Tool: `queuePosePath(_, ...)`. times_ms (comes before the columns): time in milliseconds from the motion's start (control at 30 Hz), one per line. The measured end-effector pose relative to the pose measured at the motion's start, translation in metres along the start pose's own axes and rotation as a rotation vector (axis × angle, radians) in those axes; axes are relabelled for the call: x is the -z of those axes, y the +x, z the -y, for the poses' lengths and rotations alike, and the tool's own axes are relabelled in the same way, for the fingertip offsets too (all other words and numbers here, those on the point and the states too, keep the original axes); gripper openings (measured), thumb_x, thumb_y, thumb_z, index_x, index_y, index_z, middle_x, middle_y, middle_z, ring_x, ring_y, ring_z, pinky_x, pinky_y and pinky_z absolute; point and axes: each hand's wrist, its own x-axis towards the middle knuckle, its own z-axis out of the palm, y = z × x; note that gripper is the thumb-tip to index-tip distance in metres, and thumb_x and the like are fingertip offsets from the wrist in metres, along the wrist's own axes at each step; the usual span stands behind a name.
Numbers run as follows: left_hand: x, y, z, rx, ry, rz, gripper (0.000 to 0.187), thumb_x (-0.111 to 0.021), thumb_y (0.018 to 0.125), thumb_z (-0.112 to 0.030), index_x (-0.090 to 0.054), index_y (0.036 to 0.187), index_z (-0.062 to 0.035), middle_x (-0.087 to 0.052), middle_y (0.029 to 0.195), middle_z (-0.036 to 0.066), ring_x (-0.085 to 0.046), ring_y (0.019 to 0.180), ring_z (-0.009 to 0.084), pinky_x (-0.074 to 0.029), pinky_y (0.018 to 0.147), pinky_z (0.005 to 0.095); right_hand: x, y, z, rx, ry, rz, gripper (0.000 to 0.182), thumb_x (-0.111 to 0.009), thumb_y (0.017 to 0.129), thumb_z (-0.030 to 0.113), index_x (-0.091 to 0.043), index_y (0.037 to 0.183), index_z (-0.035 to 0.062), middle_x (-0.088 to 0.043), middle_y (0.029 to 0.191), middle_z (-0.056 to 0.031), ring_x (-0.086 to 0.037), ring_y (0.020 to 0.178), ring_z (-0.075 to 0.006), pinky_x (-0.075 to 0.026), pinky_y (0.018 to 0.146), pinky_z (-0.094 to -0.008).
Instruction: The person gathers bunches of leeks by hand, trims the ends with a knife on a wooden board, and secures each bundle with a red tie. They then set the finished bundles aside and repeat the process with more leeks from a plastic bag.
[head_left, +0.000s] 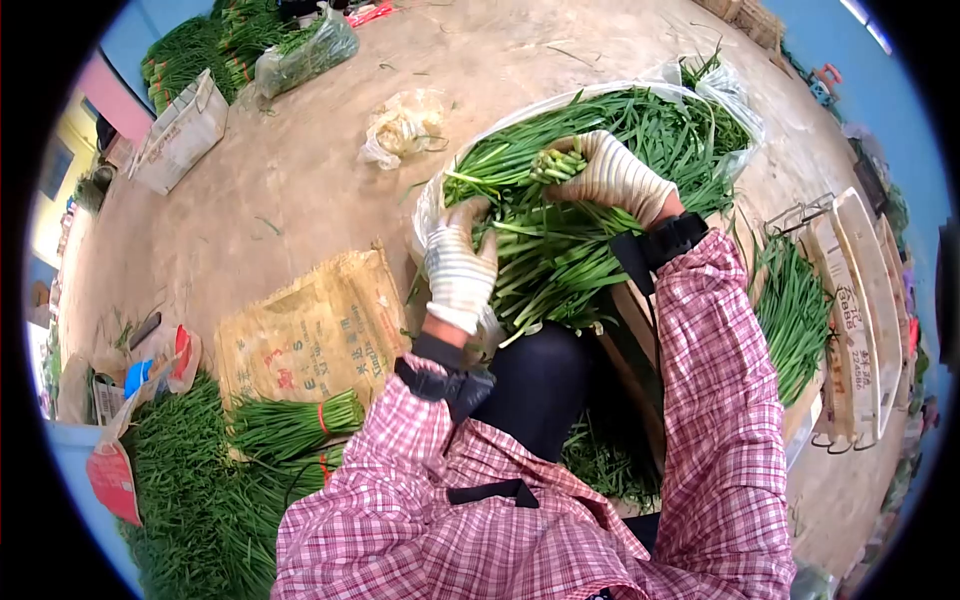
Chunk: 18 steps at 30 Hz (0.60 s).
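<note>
My right hand (618, 180), in a striped white work glove, is closed round a small bunch of garlic chives (556, 166), with the pale cut ends pointing left. Beside it, my left hand (460, 268), gloved the same way, is at the left edge of the chive pile with thumb and fingers apart. Its fingertips are partly hidden among the stalks. Both hands are over a large heap of loose chives (650, 125), which lies in an opened clear plastic bag (428, 205) before my knees.
Bundled chives with red bands (325, 415) lie at lower left beside a flattened yellow sack (310, 330). More chives (790, 310) rest on the right near a white crate (850, 310). Crumpled plastic (402, 128) and a white bin (182, 135) stand farther off.
</note>
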Motion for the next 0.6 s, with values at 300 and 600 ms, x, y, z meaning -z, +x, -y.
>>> queuePosePath(300,-0.063,-0.021,-0.021,-0.092,0.785,0.730,0.138,-0.084,0.050,-0.062,-0.018,0.144,0.0154,-0.020,0.151,0.034,-0.013,0.142,0.0486,-0.012,0.117,0.0541,-0.003,0.001,-0.007,0.169,-0.077,-0.219,0.031,-0.077,0.075,0.011,-0.069,0.104,0.0036,-0.072,0.091,-0.0097,-0.066,0.080,-0.0167,-0.053,0.077,-0.0311)
queuePosePath(600,-0.070,-0.030,0.006,-0.132,0.720,0.747,0.136,-0.087,0.052,-0.055,-0.013,0.146,0.0116,-0.016,0.151,0.035,-0.015,0.142,0.0506,-0.014,0.115,0.0573,0.160,-0.101,0.155,0.602,-0.677,-1.202,0.009,-0.067,0.084,0.007,-0.067,0.093,0.0074,-0.065,0.080,-0.0033,-0.063,0.074,-0.0139,-0.055,0.066,-0.0294)
